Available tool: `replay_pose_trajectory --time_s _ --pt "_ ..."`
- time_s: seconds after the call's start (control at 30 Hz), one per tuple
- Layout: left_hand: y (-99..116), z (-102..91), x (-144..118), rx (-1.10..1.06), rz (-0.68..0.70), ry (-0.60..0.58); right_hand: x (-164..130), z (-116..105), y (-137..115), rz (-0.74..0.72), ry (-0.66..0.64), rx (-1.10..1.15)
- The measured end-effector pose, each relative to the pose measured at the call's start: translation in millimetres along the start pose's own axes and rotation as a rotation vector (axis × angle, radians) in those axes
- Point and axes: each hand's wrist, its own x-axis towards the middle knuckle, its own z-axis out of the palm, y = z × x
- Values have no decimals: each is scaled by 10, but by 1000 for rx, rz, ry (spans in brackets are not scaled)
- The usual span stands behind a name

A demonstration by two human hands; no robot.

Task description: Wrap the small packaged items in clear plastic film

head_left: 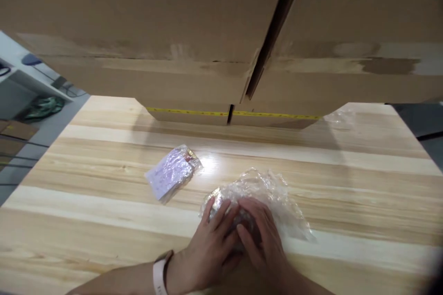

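Both my hands rest together on a crumpled clear plastic wrap bundle (266, 193) lying on the wooden table (104, 221). My left hand (211, 249), with a pale watch band on its wrist, presses its fingers onto the near left side of the bundle. Beside it my right hand (263, 239) covers the bundle's near middle, fingers bent down on the plastic. What the plastic encloses is hidden under my hands. A small flat packet wrapped in clear film (173, 173) lies apart on the table to the left of the bundle.
A large cardboard box (207, 32) with a gap between its flaps fills the far side, standing on the table's back edge with a yellow strip (194, 112) along its bottom. At the far left are a grey floor, a white shelf (31, 80) and green cloth (43, 106).
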Motion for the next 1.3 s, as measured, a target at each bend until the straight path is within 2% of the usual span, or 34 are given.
replay_pose_trajectory --time_s 0.13,0.47,0.7,1.03,1.3 --pt "3 19 24 41 10 -46 20 44 48 46 -2 29" --pt "17 73 52 135 53 88 71 121 101 214 137 211" --pt "3 75 52 111 61 119 72 134 154 253 122 281" --pt "-12 5 2 -35 33 11 -75 60 124 315 64 218" --pt "-21 33 13 3 64 56 -57 78 144 287 85 246"
